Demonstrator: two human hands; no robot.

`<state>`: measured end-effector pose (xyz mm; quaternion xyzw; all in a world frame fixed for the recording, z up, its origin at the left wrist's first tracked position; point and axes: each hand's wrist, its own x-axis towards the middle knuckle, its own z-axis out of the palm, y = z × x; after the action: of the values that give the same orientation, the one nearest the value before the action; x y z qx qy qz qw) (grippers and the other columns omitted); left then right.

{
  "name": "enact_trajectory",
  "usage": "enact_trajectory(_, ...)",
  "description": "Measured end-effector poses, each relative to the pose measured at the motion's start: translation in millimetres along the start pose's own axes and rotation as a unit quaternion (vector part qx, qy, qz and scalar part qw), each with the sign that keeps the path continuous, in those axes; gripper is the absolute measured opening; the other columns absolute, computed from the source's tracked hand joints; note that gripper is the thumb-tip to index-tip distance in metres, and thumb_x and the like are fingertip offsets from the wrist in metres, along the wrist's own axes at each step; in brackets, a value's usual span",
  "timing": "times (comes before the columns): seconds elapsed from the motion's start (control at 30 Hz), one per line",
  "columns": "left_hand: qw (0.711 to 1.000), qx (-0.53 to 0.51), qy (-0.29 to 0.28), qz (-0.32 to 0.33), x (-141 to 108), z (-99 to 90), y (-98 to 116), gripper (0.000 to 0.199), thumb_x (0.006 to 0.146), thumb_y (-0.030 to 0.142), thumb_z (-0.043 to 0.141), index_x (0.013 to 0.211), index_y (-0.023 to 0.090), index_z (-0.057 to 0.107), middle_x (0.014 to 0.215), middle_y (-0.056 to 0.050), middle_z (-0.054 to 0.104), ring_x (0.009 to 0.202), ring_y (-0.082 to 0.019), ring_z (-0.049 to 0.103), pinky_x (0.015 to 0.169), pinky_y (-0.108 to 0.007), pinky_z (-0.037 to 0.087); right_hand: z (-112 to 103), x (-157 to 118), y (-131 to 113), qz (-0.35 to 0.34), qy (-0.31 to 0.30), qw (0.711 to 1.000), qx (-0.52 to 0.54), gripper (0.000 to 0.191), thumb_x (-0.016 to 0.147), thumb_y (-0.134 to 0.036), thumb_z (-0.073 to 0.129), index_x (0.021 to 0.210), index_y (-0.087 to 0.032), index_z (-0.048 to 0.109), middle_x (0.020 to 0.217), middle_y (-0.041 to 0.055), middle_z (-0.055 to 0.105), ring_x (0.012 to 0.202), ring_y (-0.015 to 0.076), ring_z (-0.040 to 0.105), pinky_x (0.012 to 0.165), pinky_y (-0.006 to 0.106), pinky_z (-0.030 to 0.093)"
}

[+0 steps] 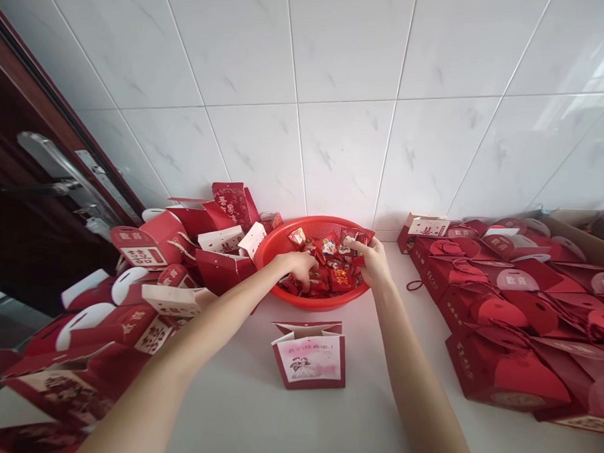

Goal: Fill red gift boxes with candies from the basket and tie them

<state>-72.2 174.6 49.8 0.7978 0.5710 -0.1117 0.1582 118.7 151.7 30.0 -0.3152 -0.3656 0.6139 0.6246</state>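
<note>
The right hand (374, 262) pinches 1 packet (360, 236) at the basket (323, 303)'s 2 o'clock; the left hand (298, 266) dips among sweets (340, 279) at 8 o'clock, finger grip unclear. 1 bag (310, 368) stands at 6 o'clock.

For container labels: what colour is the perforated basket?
The basket is bright orange-red, best seen in the head view.

The basket (323, 303) is smooth, perforated plastic, its sweets (340, 279) in shiny wrappers; at six o'clock, a matt paper bag (311, 364); at twelve, glossy wall tiles (347, 48); at nine, a polished metal door handle (58, 188).
</note>
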Motion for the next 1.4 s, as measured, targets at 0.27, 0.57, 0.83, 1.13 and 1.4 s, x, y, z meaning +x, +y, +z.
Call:
enact_trajectory(0.27,0.979,0.021,0.192,-0.066,-3.9,-20.6,-14.8,0.060,0.079,0.016,0.060,0.139,0.018,0.058,0.144,-0.017,0.055,0.135,-0.035,0.050,0.107,-0.043,0.042,2.8,-3.1,-3.8,0.007,0.000,1.000,-0.002,0.035,0.049,-0.025,0.085,0.079,-0.020,0.068,0.074,0.0004,0.073,0.067,0.0196,0.068,0.059,0.031,0.058)
enact_trajectory(0.57,0.995,-0.025,-0.075,0.061,-2.2,4.0,10.5,0.027,0.055,0.020,0.083,0.082,0.022,0.078,0.079,0.000,0.076,0.072,-0.021,0.070,0.066,-0.026,0.053,3.3,-2.6,-4.3,0.012,0.011,1.000,-0.012,0.038,0.048,-0.025,0.086,0.079,-0.019,0.066,0.071,-0.0009,0.071,0.063,0.0174,0.066,0.051,0.027,0.052)
enact_trajectory(0.83,0.994,-0.060,-0.058,0.074,-1.2,13.3,19.8,0.019,0.056,0.010,0.075,0.072,0.021,0.076,0.063,-0.002,0.071,0.061,-0.022,0.066,0.062,-0.030,0.053,1.5,-1.5,-1.2,0.004,0.002,1.000,0.001,0.036,0.047,-0.025,0.088,0.076,-0.019,0.067,0.070,-0.0003,0.072,0.062,0.0182,0.067,0.058,0.031,0.059)
enact_trajectory(1.13,0.881,-0.375,0.250,0.144,-32.7,-7.5,7.1,0.045,0.078,0.033,0.070,0.120,0.017,0.066,0.113,-0.007,0.072,0.098,-0.021,0.068,0.087,-0.032,0.055,-0.5,-7.8,-18.8,0.039,-0.083,0.996,0.015,0.032,0.054,-0.032,0.091,0.073,-0.017,0.070,0.066,0.0000,0.070,0.055,0.0129,0.063,0.046,0.022,0.051)
enact_trajectory(1.4,0.788,-0.494,0.339,0.145,-72.5,-1.0,28.7,0.048,0.072,0.048,0.075,0.107,0.016,0.067,0.109,-0.008,0.072,0.097,-0.024,0.070,0.088,-0.038,0.057,12.2,-38.9,-44.7,0.030,-0.148,0.987,-0.057,0.033,0.056,-0.032,0.091,0.081,-0.018,0.074,0.074,0.0013,0.074,0.064,0.0178,0.070,0.057,0.026,0.058)
